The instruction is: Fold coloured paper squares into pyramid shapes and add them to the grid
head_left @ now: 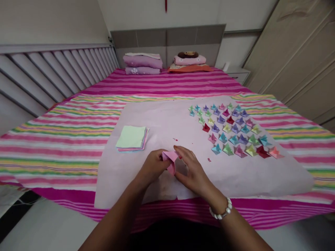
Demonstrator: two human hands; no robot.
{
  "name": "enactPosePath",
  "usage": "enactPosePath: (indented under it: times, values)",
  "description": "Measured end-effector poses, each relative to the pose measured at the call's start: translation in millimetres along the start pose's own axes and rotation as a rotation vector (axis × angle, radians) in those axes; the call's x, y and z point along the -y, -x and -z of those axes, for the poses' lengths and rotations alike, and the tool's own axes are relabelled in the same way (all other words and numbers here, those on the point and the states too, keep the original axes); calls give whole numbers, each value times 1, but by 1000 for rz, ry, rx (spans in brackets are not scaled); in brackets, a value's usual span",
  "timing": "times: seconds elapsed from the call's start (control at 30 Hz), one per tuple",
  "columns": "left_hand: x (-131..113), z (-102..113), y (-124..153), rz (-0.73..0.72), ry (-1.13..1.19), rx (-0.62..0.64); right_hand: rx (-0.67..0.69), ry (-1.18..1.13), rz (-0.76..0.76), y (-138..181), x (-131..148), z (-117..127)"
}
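A pink folded paper piece is pinched in my left hand, with its folds partly opened out. My right hand curves around the other side of the paper, its thumb and fingers spread apart. Those fingertips are close to the paper's right edges; whether they touch it I cannot tell. Both hands are above a large pale sheet. On the left of this sheet lies a stack of square paper, pale green on top. Several rows of small folded paper pieces in many colours stand on the right.
Small dark red scraps lie on the sheet near my right hand. Under it is a striped bedspread. Folded bedding is piled by the headboard. A slatted rail runs along the left, a wardrobe on the right.
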State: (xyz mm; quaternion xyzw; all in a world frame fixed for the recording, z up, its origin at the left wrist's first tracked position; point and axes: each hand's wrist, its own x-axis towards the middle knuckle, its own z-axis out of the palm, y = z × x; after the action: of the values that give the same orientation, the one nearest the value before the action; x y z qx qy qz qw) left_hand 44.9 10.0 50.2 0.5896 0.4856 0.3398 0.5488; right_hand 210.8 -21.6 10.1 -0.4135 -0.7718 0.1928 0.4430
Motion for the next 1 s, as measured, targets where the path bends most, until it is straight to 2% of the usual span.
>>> enactPosePath:
  times: [0.1, 0.23, 0.4, 0.63, 0.87, 1.0]
  values:
    - [0, -2, 2, -47, -43, 23, -13, 1, -1, -1, 1, -2]
    - [0, -3, 4, -29, -17, 38, -61, 22, -6, -1, 4, -2]
    - [2, -5, 2, -61, -39, -9, -71, 82, 25, -2, 5, -2]
    - [4, -6, 1, -105, 10, -20, -87, 33, -38, 1, 2, -10]
    - [5, -7, 2, -66, -63, -116, -134, -44, -150, 2, 3, -16]
    - [5, -7, 2, 10, -18, -90, -129, -96, -200, 1, 7, -15]
